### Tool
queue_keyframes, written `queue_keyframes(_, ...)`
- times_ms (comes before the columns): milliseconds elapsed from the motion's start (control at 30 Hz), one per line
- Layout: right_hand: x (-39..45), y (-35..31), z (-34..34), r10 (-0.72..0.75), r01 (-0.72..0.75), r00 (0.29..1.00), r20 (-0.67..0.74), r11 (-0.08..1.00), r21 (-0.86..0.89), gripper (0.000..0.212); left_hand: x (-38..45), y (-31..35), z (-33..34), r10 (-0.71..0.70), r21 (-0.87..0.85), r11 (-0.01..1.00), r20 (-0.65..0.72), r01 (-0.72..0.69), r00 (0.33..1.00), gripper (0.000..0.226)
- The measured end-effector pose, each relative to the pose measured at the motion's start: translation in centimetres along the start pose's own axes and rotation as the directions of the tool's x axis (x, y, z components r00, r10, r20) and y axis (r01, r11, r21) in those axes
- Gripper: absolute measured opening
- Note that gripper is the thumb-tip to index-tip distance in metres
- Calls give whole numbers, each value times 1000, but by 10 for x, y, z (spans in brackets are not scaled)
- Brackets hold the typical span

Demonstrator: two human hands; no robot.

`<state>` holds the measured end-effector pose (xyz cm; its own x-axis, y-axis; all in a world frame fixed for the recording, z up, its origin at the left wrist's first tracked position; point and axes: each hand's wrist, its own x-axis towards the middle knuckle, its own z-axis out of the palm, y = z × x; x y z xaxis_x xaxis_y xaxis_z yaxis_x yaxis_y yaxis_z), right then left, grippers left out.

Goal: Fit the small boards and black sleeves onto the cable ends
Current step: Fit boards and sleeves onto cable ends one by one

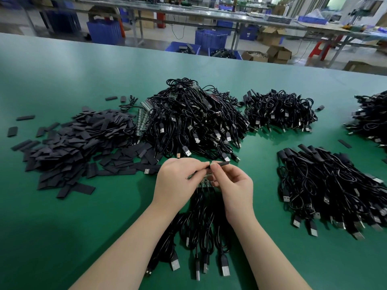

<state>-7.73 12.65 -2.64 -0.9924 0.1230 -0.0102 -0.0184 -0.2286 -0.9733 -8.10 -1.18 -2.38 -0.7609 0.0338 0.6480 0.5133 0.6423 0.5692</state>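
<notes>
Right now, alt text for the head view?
Both hands, left hand and right hand, pinch a black sleeve above a green table. Loose sleeves lie left, cable piles behind and right.

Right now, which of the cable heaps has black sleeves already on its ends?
The heap nearest the right hand, the fanned bundle at right: its far cable ends wear black sleeves.

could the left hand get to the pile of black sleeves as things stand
Probably not at once: the left hand is busy pinching a black sleeve together with the right hand. The way to the sleeve pile looks free, over bare green table.
</notes>
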Motion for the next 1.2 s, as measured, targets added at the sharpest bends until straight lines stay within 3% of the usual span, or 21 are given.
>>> queue_keyframes(267,-3,1,6,-45,46,995,-89,999,11,9,-3,3,4,-110,-110,988,-16,108,994,16)
queue_keyframes(533,-1,1,6,-45,44,996,-78,999,-24,14,0,4,2,-89,-115,990,-7,87,996,15)
queue_keyframes(767,-3,0,6,-54,53,997,-58,998,-24,17,-2,2,3,-231,-198,954,0,226,973,16)
queue_keyframes(1067,-2,-1,7,-25,25,999,-45,1000,-8,20,-3,2,4,-238,-156,960,-26,232,971,11)
queue_keyframes(1200,-2,-1,7,-12,12,999,-36,1000,-5,18,-3,0,3,-165,-91,982,-8,164,986,6)
